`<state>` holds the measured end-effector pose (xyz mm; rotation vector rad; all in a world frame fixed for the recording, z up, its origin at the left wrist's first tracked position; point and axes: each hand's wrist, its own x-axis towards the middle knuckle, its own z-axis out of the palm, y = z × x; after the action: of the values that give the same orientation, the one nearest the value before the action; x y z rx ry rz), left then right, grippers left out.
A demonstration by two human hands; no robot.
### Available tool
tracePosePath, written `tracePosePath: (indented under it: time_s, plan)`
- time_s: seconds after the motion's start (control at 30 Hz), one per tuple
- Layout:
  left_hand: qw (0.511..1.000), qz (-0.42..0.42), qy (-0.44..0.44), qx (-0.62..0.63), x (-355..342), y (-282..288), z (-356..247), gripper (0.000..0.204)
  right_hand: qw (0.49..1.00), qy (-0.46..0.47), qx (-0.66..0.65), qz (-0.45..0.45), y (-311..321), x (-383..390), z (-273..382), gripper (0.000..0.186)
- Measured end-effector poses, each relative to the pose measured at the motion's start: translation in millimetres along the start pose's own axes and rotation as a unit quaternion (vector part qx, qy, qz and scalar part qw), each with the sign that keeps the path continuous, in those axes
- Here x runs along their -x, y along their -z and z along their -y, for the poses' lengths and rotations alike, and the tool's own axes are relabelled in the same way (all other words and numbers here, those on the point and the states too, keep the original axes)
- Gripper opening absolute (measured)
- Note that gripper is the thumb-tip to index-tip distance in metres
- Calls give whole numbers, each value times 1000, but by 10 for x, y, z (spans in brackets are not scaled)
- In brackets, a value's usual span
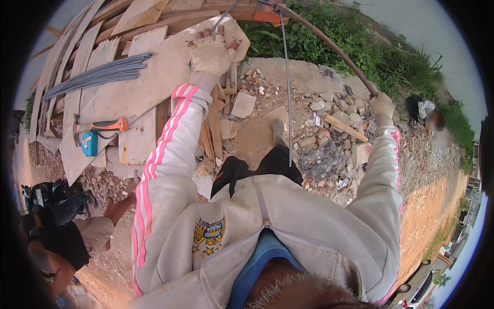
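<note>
My left hand, in a knitted fingerless glove, lies with fingers spread on a pale board, at the end of a thin rod. Gloved too, my right hand is closed around a long rusty bar, which slants up to an orange metal fixture at the top. A thin grey rod hangs down from near that fixture, between my arms. Left of my left hand, a bundle of grey rods rests on boards, above an orange-handled hammer and a teal tape measure.
Rubble and tangled wire lie around my feet, beside loose planks. Green weeds line the upper right. A person is at the lower left; another is among weeds at the right. A car stands lower right.
</note>
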<state>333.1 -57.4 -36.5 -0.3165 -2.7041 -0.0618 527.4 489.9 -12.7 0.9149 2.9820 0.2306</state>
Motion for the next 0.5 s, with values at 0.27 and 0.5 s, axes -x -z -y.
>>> tracePosePath:
  time_s: [0.27, 0.5]
  plan:
    - [997, 28, -68, 23, -11, 102, 11, 74, 998, -50, -16, 30, 152, 421, 222, 33]
    - [971, 40, -205, 116, 17, 273, 33, 79, 998, -45, -31, 44, 67, 492, 208, 34]
